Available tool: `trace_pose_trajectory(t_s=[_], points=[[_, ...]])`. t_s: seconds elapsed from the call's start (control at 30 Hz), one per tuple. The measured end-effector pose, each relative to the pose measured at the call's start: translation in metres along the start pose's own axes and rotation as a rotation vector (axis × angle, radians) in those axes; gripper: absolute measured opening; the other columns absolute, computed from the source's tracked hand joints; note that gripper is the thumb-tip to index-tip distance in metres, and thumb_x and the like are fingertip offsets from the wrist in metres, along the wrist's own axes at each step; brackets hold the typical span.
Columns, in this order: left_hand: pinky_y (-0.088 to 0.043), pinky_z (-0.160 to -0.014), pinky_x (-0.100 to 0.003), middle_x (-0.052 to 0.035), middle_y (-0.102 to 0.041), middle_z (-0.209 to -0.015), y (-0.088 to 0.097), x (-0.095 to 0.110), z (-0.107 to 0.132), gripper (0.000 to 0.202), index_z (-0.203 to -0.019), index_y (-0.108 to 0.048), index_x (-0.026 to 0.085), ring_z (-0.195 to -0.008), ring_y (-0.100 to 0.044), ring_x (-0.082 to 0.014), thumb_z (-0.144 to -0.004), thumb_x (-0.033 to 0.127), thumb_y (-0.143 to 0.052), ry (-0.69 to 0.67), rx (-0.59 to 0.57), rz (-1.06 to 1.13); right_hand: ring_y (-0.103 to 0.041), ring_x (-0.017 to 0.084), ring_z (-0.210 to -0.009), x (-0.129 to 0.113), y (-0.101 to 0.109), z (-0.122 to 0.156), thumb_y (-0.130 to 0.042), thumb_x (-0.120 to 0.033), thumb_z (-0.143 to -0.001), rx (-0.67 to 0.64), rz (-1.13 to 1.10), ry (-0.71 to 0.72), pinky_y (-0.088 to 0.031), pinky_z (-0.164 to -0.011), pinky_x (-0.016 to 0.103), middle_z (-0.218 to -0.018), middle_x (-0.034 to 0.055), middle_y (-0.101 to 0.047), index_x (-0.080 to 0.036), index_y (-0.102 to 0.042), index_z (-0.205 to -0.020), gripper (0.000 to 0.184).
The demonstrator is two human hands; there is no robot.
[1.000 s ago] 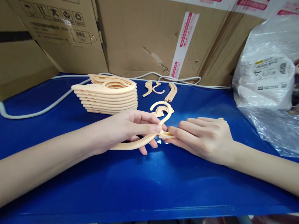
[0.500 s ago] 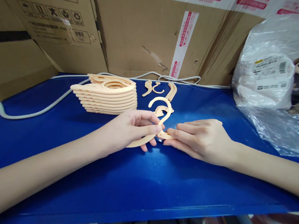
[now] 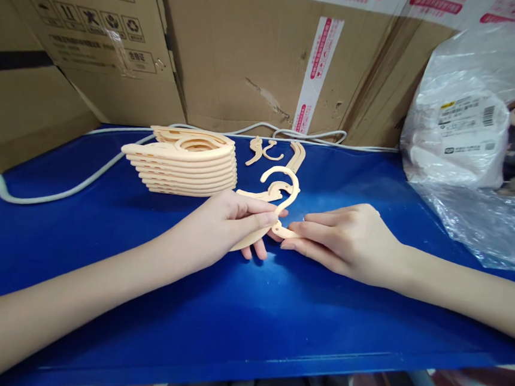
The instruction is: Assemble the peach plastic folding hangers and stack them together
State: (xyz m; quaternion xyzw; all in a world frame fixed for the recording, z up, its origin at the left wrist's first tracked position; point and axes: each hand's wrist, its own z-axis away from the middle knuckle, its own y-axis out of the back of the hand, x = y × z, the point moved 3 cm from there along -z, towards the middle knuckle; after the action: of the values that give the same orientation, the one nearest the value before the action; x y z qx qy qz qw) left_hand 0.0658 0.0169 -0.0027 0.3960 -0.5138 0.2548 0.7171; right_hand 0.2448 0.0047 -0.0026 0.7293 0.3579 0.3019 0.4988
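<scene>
My left hand (image 3: 241, 218) pinches a cream plastic hanger hook (image 3: 292, 187) at its base, with a curved hanger arm under the fingers. The hook's curl points up and to the left. My right hand (image 3: 348, 240) is closed on a short curved hanger arm (image 3: 286, 231), whose holed end meets the hook's base at my left fingertips. Whether the two pieces are joined there, I cannot tell. Just behind the hook lies another hanger piece (image 3: 261, 194) on the blue table. Left of it stands a neat stack of folded cream hangers (image 3: 183, 165).
Several loose hanger parts (image 3: 295, 157) lie toward the back of the blue table (image 3: 228, 322). A white cable (image 3: 58, 198) runs along the left and back. Cardboard boxes (image 3: 251, 54) wall off the rear. Clear plastic wrapping with a white labelled package (image 3: 465, 133) sits at the right.
My left hand has shifted slightly right with the hook, which has tilted a little to the right. More of the piece lying behind now shows. My right hand has barely moved.
</scene>
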Motion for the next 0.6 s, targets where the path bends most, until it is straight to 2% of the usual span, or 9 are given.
trace_pose_trajectory(t_s=[0.07,0.23,0.37,0.6], points=[[-0.044,-0.048,-0.016,-0.0004,-0.064,-0.057,0.0002,0.0002,0.0004,0.026,-0.080,-0.069,0.014,-0.051,-0.059,-0.0103,-0.091,0.029,-0.051,-0.021,0.007,-0.043,-0.059,0.009,-0.056,0.0006,0.0002,-0.0007,-0.038,-0.040,-0.102,-0.011,-0.034,-0.006,-0.028,-0.051,0.024,-0.065,0.0002,-0.065,-0.018,-0.072,-0.087,0.043],[-0.042,-0.045,-0.016,-0.0036,-0.069,-0.071,-0.0004,-0.0006,-0.0019,0.029,-0.077,-0.067,0.011,-0.049,-0.056,-0.0080,-0.091,0.028,-0.049,-0.076,0.002,-0.073,-0.056,0.008,-0.054,0.0041,-0.0001,-0.0017,-0.042,-0.037,-0.101,-0.013,-0.110,-0.026,-0.027,-0.051,0.024,-0.065,-0.0007,-0.063,-0.018,-0.071,-0.084,0.038],[-0.040,-0.044,-0.015,0.0009,-0.058,-0.052,-0.0004,0.0011,-0.0029,0.032,-0.073,-0.068,0.010,-0.044,-0.052,-0.0070,-0.093,0.024,-0.047,-0.082,-0.001,-0.088,-0.055,0.008,-0.054,0.0057,-0.0013,-0.0017,-0.043,-0.036,-0.101,-0.018,-0.131,-0.030,-0.027,-0.051,0.024,-0.063,-0.0007,-0.062,-0.018,-0.070,-0.081,0.038],[-0.040,-0.044,-0.014,0.0019,-0.056,-0.048,-0.0005,0.0025,-0.0021,0.032,-0.072,-0.069,0.011,-0.045,-0.051,-0.0073,-0.093,0.022,-0.047,-0.073,-0.001,-0.083,-0.056,0.008,-0.055,0.0059,-0.0006,-0.0026,-0.045,-0.036,-0.100,-0.025,-0.172,-0.040,-0.029,-0.052,0.023,-0.067,-0.0003,-0.065,-0.018,-0.072,-0.084,0.035]])
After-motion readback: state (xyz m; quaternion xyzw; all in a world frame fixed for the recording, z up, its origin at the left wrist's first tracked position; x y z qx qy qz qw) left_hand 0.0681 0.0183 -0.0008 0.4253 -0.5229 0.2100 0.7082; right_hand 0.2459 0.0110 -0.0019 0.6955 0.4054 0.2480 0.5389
